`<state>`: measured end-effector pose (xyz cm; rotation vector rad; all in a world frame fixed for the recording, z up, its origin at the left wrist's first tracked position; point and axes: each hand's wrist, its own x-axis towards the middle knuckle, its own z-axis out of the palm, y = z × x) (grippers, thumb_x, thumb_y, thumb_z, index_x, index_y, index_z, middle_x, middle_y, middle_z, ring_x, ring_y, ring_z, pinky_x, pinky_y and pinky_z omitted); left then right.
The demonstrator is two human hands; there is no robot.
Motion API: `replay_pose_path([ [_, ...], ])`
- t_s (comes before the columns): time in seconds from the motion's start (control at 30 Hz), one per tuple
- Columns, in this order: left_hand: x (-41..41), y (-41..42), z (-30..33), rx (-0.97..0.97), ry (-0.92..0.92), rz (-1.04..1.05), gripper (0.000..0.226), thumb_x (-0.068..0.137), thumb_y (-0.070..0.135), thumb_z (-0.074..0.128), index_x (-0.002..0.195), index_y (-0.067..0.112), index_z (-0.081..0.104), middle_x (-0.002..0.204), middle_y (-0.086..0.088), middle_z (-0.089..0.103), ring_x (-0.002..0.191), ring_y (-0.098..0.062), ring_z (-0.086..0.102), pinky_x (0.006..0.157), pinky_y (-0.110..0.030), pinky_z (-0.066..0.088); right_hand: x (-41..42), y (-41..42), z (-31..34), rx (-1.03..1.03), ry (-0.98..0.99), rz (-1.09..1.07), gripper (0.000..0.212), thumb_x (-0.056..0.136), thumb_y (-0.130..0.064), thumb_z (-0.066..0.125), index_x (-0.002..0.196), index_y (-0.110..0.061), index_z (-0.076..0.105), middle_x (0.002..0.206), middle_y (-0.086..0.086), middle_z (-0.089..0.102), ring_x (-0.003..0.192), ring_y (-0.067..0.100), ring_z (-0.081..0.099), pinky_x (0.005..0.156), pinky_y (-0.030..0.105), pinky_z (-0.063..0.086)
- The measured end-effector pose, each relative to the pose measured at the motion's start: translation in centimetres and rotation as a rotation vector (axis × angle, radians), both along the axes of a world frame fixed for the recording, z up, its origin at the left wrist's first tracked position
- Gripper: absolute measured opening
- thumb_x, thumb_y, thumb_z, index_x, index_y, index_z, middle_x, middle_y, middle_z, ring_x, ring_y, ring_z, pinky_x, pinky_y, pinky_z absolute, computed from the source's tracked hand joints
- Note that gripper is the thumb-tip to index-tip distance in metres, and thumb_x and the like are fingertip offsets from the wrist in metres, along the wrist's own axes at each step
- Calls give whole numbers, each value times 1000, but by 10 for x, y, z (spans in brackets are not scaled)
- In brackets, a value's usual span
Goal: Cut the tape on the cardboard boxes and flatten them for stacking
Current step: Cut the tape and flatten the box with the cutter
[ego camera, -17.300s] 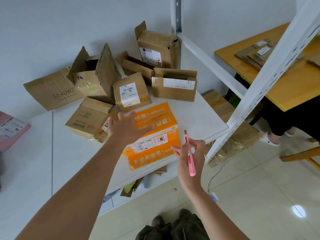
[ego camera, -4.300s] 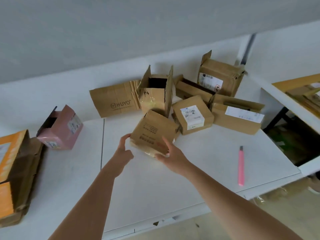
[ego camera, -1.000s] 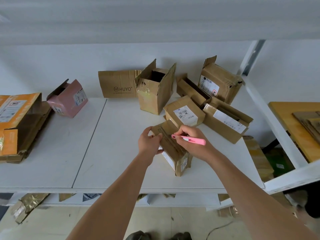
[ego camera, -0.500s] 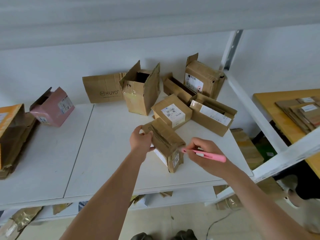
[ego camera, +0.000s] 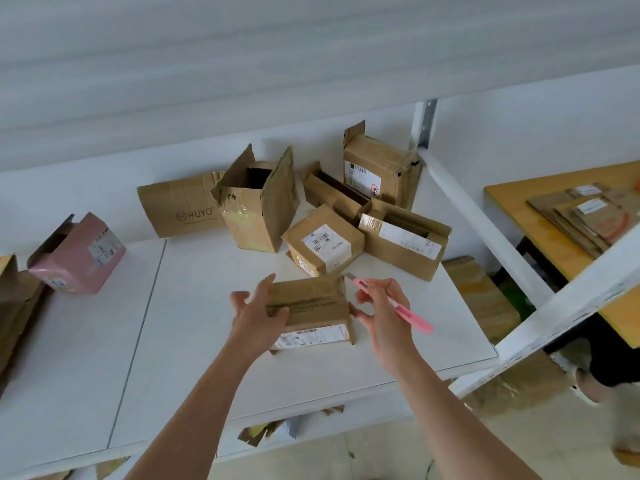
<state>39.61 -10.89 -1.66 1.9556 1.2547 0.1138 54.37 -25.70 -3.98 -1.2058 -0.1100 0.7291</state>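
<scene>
Your left hand (ego camera: 258, 311) grips the small box (ego camera: 310, 310) near the shelf's (ego camera: 145, 358) front edge, steadying it; your right hand (ego camera: 379, 311) pinches the pink cutter (ego camera: 398, 304), blade poised at its far corner.

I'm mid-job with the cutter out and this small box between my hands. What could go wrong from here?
1. The pink cutter in the right hand points its tip toward the small box and the left hand gripping its other side; a slip could nick those fingers.
2. The box sits near the shelf's front edge, so a hard pull might slide it off.
3. The labelled box sits just behind; a long stroke could hit it.
</scene>
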Motion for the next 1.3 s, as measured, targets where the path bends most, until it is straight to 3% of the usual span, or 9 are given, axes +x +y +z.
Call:
replay_pose_path([
  [0.07, 0, 1, -2, 223, 80, -176, 51, 98, 32, 51, 144, 48, 36, 158, 8, 7, 140, -26, 21, 113, -42, 29, -4, 5, -2, 3, 21, -2, 10, 93, -12, 62, 94, -5, 54, 73, 7, 60, 74, 15, 61, 81, 42, 60],
  [0.13, 1, -2, -4, 215, -29, -241, 51, 98, 34, 55, 146, 39, 40, 162, 12, 10, 146, -19, 5, 120, -43, 13, -7, 9, -4, 11, 13, 2, 12, 92, -12, 63, 95, -5, 53, 73, 6, 60, 73, 14, 61, 78, 39, 60],
  [0.37, -2, -2, -10, 101, -179, -172, 56, 92, 34, 66, 144, 34, 46, 161, 18, 15, 147, -15, 4, 118, -35, 9, -6, 2, -16, 37, -41, 6, 13, 93, -12, 64, 90, -5, 53, 74, 9, 58, 71, 12, 61, 83, 49, 60],
  [0.57, -2, 0, -6, 63, -94, -223, 61, 93, 39, 63, 149, 35, 39, 161, 22, 3, 148, -18, -2, 119, -41, 6, -8, 1, -16, -52, -272, 15, 11, 95, -9, 60, 86, -10, 54, 78, 18, 59, 73, 21, 59, 78, 62, 54],
  [0.87, -4, 1, -3, 32, -64, -255, 72, 88, 38, 69, 151, 38, 33, 156, 29, -2, 147, -15, -5, 119, -44, 8, -2, 4, -11, -110, -392, 48, 11, 96, -9, 61, 94, 0, 56, 83, 21, 60, 76, 27, 61, 73, 63, 54],
  [1.0, -5, 3, -4, 56, -53, -255, 72, 89, 33, 69, 151, 35, 33, 159, 24, -1, 147, -19, -3, 119, -44, 7, -3, 3, -12, -92, -354, 80, 11, 93, -9, 64, 89, -1, 57, 74, 11, 62, 73, 23, 60, 74, 62, 54],
  [1.2, -6, 5, -7, 93, -49, -259, 70, 90, 33, 69, 151, 34, 34, 161, 22, 1, 146, -19, 2, 119, -42, 9, -6, -2, -18, -59, -343, 130, 7, 88, -12, 62, 82, -10, 60, 78, 13, 65, 79, 25, 64, 78, 57, 54],
  [1.3, -6, 4, -8, 105, -50, -257, 70, 90, 34, 68, 151, 34, 34, 161, 21, 4, 146, -20, 3, 118, -43, 10, -2, -6, -21, -67, -380, 162, 9, 90, -10, 62, 82, -12, 58, 79, 6, 68, 81, 22, 69, 78, 53, 58],
])
